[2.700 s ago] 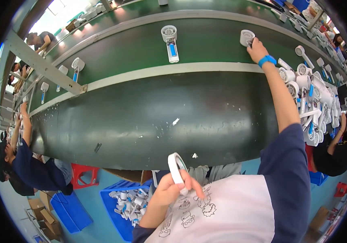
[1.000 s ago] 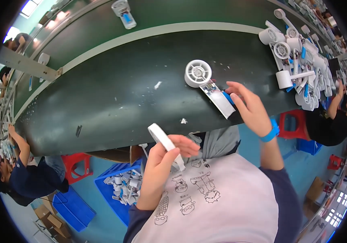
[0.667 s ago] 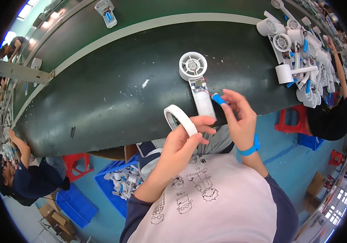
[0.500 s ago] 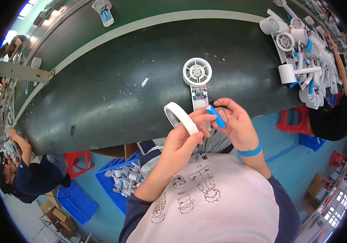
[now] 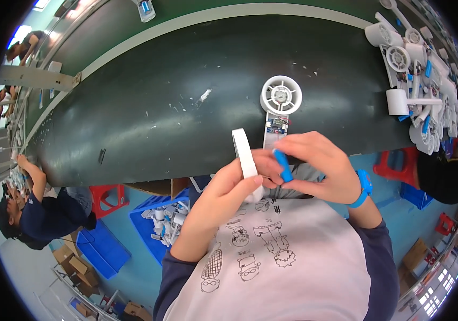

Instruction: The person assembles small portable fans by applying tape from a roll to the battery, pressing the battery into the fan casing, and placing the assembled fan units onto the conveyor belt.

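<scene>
My left hand point(image 5: 228, 184) is closed round a roll of white tape point(image 5: 245, 154), which stands on edge between thumb and fingers. Its fingertips reach to a blue cylindrical battery cell point(image 5: 282, 165). My right hand point(image 5: 322, 166) curves about that cell, fingers by its upper end and thumb by its lower end; the exact contact is partly hidden. Just beyond my hands, a white handheld fan point(image 5: 281, 95) lies on the dark table, its round spoked head away from me. A circuit board point(image 5: 277, 125) shows in its open handle, whose near end is covered by my hands.
White fan parts point(image 5: 398, 59) with blue cells are heaped on the table point(image 5: 175, 123) at the right. A blue crate point(image 5: 142, 214) of white parts stands below the table at left. Co-workers sit on both sides, near red stools point(image 5: 106, 199). A small black piece point(image 5: 102, 156) lies at left.
My right hand has turned, its fingers now over the cell's upper end. The tape roll has tipped more upright and edge-on. The whole view has shifted, moving the fan rightward in the picture.
</scene>
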Available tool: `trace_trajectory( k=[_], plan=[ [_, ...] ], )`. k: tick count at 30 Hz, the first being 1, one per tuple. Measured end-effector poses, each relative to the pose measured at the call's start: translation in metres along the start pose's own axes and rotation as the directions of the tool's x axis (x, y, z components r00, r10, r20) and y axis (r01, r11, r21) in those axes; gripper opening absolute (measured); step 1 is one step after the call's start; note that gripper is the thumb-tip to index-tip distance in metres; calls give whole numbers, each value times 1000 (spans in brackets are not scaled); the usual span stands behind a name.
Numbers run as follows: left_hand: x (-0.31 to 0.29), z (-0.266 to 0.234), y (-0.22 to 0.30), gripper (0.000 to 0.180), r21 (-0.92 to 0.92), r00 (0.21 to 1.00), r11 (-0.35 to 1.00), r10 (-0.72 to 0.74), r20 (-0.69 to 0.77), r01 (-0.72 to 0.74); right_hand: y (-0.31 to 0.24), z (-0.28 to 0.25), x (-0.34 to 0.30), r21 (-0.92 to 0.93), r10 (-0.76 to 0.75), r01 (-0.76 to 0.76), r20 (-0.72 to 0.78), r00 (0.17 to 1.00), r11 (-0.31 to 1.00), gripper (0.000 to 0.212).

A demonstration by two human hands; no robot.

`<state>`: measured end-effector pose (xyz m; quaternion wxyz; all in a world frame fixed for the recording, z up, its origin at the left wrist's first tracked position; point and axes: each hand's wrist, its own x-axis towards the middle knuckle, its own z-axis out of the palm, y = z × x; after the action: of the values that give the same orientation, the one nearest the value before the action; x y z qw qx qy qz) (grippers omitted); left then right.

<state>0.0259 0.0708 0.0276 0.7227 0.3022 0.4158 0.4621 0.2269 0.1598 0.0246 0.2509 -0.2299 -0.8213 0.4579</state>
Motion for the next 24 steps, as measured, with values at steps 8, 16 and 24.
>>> trace_trajectory(
  k=[8, 16, 24],
  plan=[
    [-4, 1, 8, 19, 506, 972, 856, -195, 131, 103, 27, 32, -9, 426, 99, -20, -164, 982, 904, 75],
    [1, 1, 4, 20, 559, 958, 828, -200, 207, 52, 29, 27, 7, 237, -55, 76, -94, 994, 969, 55],
    [-7, 8, -4, 24, 605, 981, 793, -168, 100, 74, 6, 15, 9, 211, 107, -108, 15, 994, 972, 48]
  ],
)
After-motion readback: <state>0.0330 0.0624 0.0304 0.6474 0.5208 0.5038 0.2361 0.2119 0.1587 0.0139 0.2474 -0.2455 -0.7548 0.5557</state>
